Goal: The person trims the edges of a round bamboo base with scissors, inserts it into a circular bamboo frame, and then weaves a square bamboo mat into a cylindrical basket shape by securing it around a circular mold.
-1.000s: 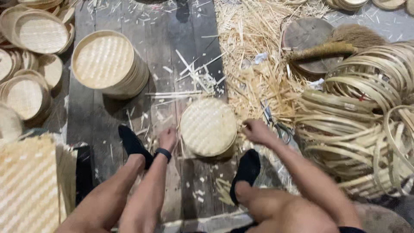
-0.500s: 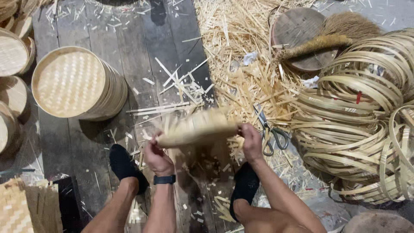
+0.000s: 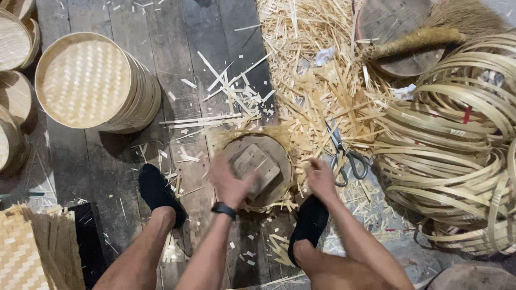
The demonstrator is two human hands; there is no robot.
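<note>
1. Wooden floor planks (image 3: 107,166), dark and worn, carry everything in view; the boards run from the near edge toward the far edge.
2. One round wooden block (image 3: 271,161) lies flat on the floor between the person's two feet, close to the near edge. A smaller squarish wooden piece (image 3: 258,166) rests on top of it, turned so that its corners point roughly toward the far and near edges. Being round, the block has no long axis.
3. Left hand (image 3: 228,180): blurred, fingers spread loosely, over the left part of the squarish piece. Whether it touches or grips the piece cannot be told. A dark watch (image 3: 223,209) sits on the wrist.
4. Right hand (image 3: 320,177): loosely curled, gripping nothing visible, just beside the right rim of the block.
5. One pair of scissors (image 3: 344,156) lies on the floor just right of the right hand, blades pointing toward the far edge, handles toward the near edge.
6. Two feet in black shoes: left foot (image 3: 158,193) and right foot (image 3: 309,225), one on each side of the block.
7. One stack of round woven bamboo trays (image 3: 91,80) stands at the far left; further trays (image 3: 13,43) are cut off by the left edge, count uncertain.
8. Bamboo strips and shavings (image 3: 306,70) cover the floor beyond the block.
9. Bamboo hoops (image 3: 457,145), too many to count, are piled at the right edge.
10. One broom (image 3: 424,35) lies across one round wooden disc (image 3: 392,32) at the far right corner.
11. Woven matting (image 3: 21,258) occupies the near left corner.
</note>
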